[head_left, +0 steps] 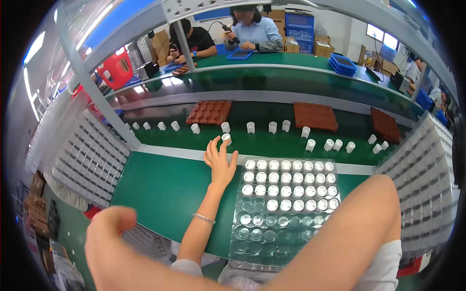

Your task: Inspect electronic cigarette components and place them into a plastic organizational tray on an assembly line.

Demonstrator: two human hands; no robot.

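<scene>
My left hand (221,167), with a thin bracelet at its wrist, reaches over the table edge to the green belt. Its fingers are stretched and the thumb stands apart. The fingertips touch a small white cylinder (226,138). More white cylinders (250,127) stand in a loose line across the belt. A clear plastic tray (235,242) with round pockets lies right of my left forearm; white cylinders fill most of its far rows. Bent across the lower right, my right arm leads to my right hand (109,235), close and blurred at lower left; its fingers are partly hidden.
Brown-red pocketed trays (209,112) lie along the belt's far side. Stacks of clear trays (90,157) stand left and right. Grey metal posts (99,89) frame the station. Co-workers (257,31) sit beyond, near blue trays (342,64) and a red chair (115,69).
</scene>
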